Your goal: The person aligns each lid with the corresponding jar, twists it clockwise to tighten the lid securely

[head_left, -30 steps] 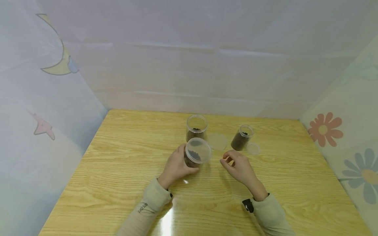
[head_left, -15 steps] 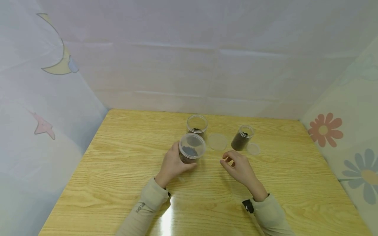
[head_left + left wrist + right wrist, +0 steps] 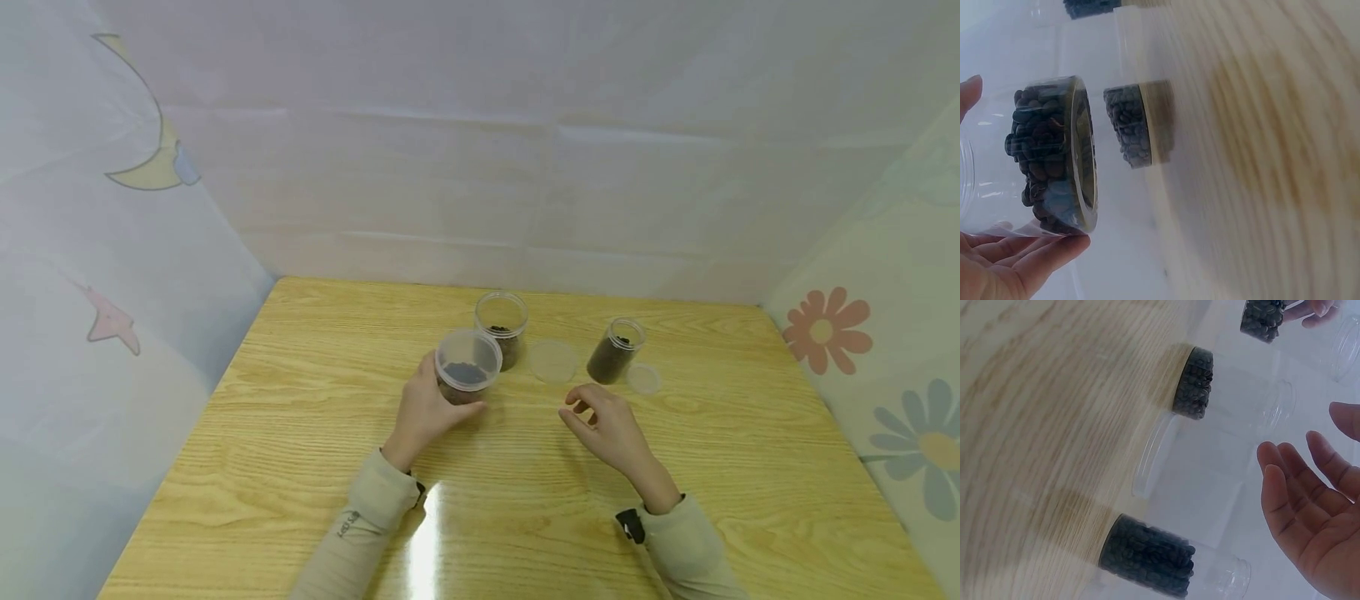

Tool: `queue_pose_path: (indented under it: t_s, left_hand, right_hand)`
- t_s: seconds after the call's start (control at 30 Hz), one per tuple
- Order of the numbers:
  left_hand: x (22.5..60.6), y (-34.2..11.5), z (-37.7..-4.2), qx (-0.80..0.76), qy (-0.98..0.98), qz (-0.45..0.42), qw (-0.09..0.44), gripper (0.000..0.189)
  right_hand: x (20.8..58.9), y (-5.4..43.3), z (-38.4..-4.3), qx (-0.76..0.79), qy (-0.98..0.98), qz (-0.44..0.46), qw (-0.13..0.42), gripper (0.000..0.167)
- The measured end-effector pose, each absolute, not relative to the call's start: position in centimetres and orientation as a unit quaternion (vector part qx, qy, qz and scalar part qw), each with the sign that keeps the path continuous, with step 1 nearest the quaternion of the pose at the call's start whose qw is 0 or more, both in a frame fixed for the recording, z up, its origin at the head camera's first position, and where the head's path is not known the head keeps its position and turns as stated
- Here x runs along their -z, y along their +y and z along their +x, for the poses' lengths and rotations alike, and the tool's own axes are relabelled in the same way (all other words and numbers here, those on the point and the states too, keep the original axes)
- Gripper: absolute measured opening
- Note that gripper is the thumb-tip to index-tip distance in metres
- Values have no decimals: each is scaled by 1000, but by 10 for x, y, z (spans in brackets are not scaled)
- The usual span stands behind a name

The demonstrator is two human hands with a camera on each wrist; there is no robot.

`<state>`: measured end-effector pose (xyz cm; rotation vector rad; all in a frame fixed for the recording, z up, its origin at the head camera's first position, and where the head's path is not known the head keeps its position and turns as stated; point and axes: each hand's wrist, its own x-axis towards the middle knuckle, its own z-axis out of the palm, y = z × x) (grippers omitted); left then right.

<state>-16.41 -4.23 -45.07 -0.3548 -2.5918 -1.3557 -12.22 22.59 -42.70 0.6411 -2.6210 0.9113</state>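
Note:
My left hand point(image 3: 423, 408) grips a clear plastic jar point(image 3: 463, 392) with dark beans in its lower part. In the left wrist view that jar point(image 3: 1047, 156) hangs above the wood, its base off the table; a translucent lid seems to cover its top. Just behind it stands a similar wide jar point(image 3: 510, 350), uncovered, with beans at its bottom. My right hand point(image 3: 611, 425) holds nothing, its fingers loosely bent over the table. Nearest to it is a narrower uncovered jar point(image 3: 610, 360), filled higher with beans.
A large translucent lid point(image 3: 553, 361) lies flat between the two standing jars. Beside the narrow jar lies a smaller lid point(image 3: 643, 378). The wooden table point(image 3: 285, 467) meets patterned cloth walls point(image 3: 450, 167) at the back and sides.
My left hand has carried the gripped jar to the left and slightly away from me, uncovering more of the wide jar behind. My right hand has stayed in place.

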Motion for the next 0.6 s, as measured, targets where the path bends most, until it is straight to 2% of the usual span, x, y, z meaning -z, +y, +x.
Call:
queue_pose_path:
  t_s: [0.37,0.6]
  left_hand:
    - [451,-56,-173,468,-876,-73,92,100]
    - [450,-71,-183,465,-874,-67,123,98]
  right_hand:
    - [428,228,-122,-314,-916,213,130,9]
    - [429,230,-122,-314,-916,209,133,11]
